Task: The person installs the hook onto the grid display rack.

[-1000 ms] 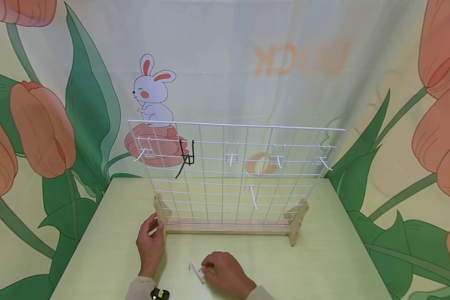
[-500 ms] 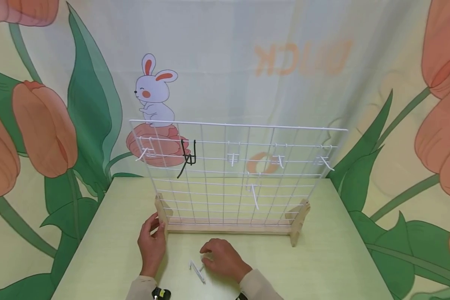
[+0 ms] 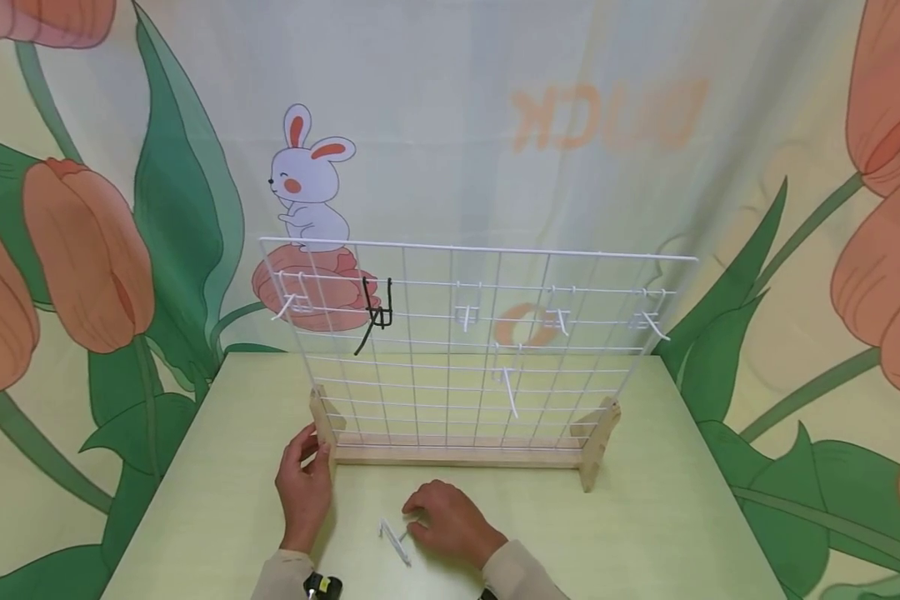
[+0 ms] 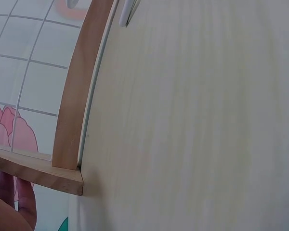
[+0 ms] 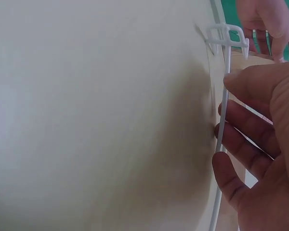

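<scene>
A white wire grid rack stands in a wooden stand, seen in the head view. My left hand grips the stand's left wooden foot, and in the left wrist view its fingers lie behind the foot. In front of the rack, a white wire hook is low over the table. My right hand is at it with bent fingers. In the right wrist view, the hook's stem runs between the thumb and the fingers, with digits on both sides.
Several white hooks hang on the grid, most along its upper part. One black hook hangs at upper left. The table backs onto a printed curtain with tulips and a rabbit.
My right hand has shifted slightly away from me along the hook, its index finger and thumb spreading apart. The hook and my left hand look unmoved; the view has shifted slightly.
</scene>
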`<state>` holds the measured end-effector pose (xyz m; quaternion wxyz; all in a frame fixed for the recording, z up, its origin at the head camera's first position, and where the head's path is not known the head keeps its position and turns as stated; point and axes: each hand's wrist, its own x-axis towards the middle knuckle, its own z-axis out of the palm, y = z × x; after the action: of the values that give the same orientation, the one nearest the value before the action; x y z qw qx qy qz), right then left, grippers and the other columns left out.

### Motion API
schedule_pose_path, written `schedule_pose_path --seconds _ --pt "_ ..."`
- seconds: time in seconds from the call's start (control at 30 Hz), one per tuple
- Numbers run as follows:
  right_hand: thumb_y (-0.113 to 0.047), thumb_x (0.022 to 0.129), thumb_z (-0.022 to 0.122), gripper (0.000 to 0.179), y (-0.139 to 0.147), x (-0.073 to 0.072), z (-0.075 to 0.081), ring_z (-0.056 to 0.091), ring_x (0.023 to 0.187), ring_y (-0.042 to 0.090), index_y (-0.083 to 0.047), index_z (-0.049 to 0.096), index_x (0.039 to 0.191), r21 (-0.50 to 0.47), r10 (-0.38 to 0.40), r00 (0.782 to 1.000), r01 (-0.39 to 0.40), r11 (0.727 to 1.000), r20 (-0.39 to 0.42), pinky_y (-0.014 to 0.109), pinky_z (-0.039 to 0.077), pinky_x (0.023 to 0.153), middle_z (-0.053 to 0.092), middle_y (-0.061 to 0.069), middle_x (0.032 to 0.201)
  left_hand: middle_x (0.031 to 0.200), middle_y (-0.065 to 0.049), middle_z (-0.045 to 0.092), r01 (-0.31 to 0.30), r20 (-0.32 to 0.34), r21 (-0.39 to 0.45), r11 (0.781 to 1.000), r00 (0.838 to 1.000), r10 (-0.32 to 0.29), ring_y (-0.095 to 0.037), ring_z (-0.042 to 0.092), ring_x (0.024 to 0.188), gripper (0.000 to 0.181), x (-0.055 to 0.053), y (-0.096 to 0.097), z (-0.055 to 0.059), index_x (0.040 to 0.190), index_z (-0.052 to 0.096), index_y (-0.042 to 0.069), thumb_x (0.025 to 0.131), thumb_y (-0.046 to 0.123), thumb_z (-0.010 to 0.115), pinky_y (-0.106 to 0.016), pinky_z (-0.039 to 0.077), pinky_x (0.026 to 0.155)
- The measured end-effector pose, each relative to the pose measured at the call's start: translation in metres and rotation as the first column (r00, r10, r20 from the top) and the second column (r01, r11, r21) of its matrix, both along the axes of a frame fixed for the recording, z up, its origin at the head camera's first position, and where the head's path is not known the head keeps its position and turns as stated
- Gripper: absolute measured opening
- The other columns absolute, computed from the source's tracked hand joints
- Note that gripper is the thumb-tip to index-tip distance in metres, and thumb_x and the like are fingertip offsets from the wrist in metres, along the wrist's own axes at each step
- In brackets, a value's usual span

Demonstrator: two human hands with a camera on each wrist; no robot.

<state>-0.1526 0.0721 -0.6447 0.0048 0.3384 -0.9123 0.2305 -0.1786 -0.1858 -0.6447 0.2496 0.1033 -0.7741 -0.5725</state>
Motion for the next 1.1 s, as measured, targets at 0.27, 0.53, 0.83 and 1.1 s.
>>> schedule_pose_path --seconds 0.27,0.53,0.83,1.1 --pt "-0.023 0.089 0.083 0.013 0.002 0.008 -0.001 0.059 0.09 -0.001 -0.026 0.083 0.102 0.08 -0.007 1.0 0.009 0.997 -0.024 0.017 0.051 0.076 0.076 -0.016 0.1 0.125 -0.012 0.068 0.001 -0.005 -0.017 1.0 1.0 -0.001 -0.021 0.064 0.116 0.04 0.001 0.001 0.0 0.145 0.062 0.013 0.105 0.009 0.066 0.0 0.046 0.085" --pt "-0.024 0.089 0.084 0.008 0.01 0.019 0.0 0.057 0.087 -0.001 -0.027 0.082 0.097 0.102 -0.054 0.997 0.059 0.993 -0.045 0.015 0.049 0.074 0.07 -0.017 0.094 0.125 -0.009 0.069 -0.01 0.004 -0.007 1.0 1.0 0.01 -0.001 0.059 0.111 0.04 -0.001 0.0 0.001 0.144 0.063 0.017 0.105 0.011 0.067 -0.001 0.047 0.084" --pt "-0.025 0.089 0.084 0.004 0.019 0.026 -0.006 0.053 0.083 -0.001 -0.026 0.081 0.091 0.062 -0.077 0.993 0.082 0.995 -0.088 0.014 0.042 0.068 0.064 -0.018 0.088 0.126 -0.009 0.068 -0.016 0.01 -0.011 1.0 1.0 0.016 -0.005 0.059 0.112 0.039 -0.001 0.0 0.002 0.144 0.062 0.017 0.105 0.013 0.067 -0.001 0.046 0.084" --pt "-0.02 0.092 0.08 0.006 0.022 0.026 -0.005 0.06 0.085 -0.006 -0.026 0.081 0.093 -0.104 -0.1 0.984 0.116 0.988 0.144 0.016 0.053 0.076 0.068 -0.019 0.091 0.125 -0.011 0.068 -0.014 0.008 -0.006 1.0 1.0 0.014 -0.008 0.06 0.112 0.04 0.0 0.001 0.001 0.144 0.062 0.014 0.105 0.011 0.067 0.0 0.046 0.084"
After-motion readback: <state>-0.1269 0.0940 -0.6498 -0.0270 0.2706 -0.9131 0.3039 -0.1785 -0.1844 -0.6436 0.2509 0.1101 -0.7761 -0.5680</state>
